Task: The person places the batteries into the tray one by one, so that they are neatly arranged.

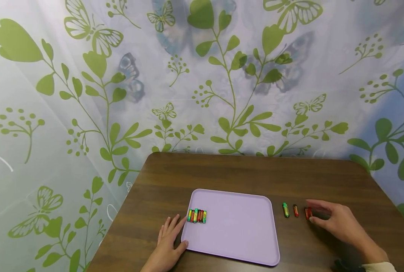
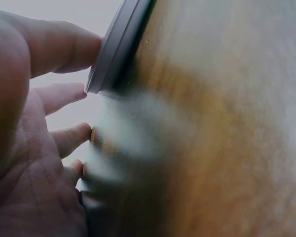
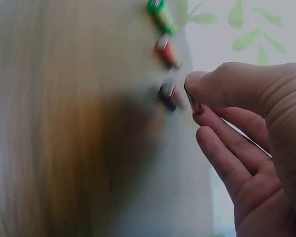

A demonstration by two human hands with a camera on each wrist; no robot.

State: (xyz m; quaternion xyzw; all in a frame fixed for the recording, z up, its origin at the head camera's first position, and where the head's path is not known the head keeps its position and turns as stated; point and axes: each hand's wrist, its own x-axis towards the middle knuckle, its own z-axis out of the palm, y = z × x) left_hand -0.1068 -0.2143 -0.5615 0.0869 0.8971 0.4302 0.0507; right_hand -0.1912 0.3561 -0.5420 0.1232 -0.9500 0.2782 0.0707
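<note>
A lilac tray (image 1: 236, 223) lies on the table with a row of several small green, red and yellow batteries (image 1: 196, 216) at its left side. My left hand (image 1: 167, 241) rests at the tray's left edge, its thumb and a fingertip touching the rim. In the left wrist view, the fingers (image 2: 64, 47) reach to the rim (image 2: 116, 47). To the right of the tray, my right hand (image 1: 338, 219) pinches a red battery (image 3: 194, 104) between thumb and finger. Beside it lie a dark-and-red battery (image 1: 306, 213), a red battery (image 1: 296, 210) and a green battery (image 1: 285, 210).
The brown wooden table (image 1: 242, 170) has rounded corners and stands against a curtain (image 1: 188, 94) printed with green leaves and butterflies. The batteries on the right lie apart from the tray's right rim.
</note>
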